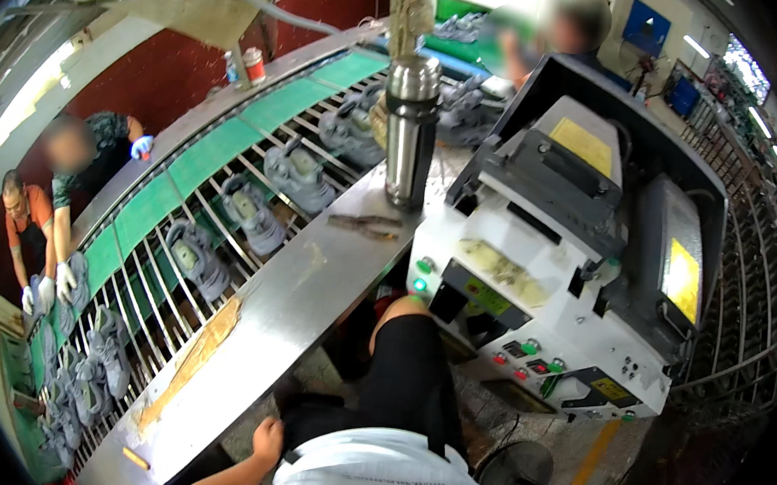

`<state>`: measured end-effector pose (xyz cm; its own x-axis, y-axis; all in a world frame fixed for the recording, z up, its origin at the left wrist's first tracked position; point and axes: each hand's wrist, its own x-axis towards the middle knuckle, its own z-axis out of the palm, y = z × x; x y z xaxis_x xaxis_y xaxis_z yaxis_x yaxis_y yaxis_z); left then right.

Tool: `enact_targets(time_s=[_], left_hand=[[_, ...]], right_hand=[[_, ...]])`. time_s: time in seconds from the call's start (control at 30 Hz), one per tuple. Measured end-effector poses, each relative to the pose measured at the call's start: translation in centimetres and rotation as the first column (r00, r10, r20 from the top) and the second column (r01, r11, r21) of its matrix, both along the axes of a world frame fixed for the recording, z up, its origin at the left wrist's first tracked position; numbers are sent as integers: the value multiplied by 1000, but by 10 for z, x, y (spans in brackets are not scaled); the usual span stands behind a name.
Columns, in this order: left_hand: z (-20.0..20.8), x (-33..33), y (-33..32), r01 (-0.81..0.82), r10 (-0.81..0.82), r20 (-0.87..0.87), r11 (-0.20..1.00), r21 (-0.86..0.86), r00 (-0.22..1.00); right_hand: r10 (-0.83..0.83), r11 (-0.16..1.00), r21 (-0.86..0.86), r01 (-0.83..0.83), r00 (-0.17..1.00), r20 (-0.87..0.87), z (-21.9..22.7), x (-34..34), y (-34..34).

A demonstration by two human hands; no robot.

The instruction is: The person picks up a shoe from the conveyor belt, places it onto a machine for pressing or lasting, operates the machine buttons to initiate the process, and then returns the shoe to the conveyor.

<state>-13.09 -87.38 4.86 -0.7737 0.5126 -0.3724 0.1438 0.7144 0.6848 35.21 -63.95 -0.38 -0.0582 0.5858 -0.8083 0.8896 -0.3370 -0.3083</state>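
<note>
My left hand is closed in a loose fist beside my lap, near the edge of a metal bench. Nothing shows in its fingers. My right hand is out of the picture. Grey shoes stand spaced out on a rod conveyor beyond the bench. On the bench's far end stands a steel vacuum flask, and in front of it lies a dark, worn tool whose kind I cannot make out. To my right is a white and black machine with buttons and a lit green lamp.
Two people at the far left, some hands in white gloves, handle shoes by a green belt. Another person is behind the machine. More shoes crowd the conveyor's near left. A round black base stands on the floor at right.
</note>
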Motion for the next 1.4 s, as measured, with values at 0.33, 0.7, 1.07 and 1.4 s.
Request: enact_targets(time_s=[0.33, 0.7, 1.07, 1.4], left_hand=[[68, -115, -293, -831, 850, -26, 521, 196, 527], [95, -127, -376, -860, 867, -281, 471, 195, 411], [147, -167, -285, -555, 247, 535, 16, 832, 808], [165, -272, -260, -443, -232, 516, 302, 844, 825]], right_hand=[[-20, 1000, 11, 20, 1000, -22, -4, -14, -15], [-39, 999, 22, 40, 999, -32, -4, -10, -28], [-54, 998, 13, 54, 998, -31, -11, -6, -40], [-48, 999, -5, 48, 998, -38, -13, -6, -47]])
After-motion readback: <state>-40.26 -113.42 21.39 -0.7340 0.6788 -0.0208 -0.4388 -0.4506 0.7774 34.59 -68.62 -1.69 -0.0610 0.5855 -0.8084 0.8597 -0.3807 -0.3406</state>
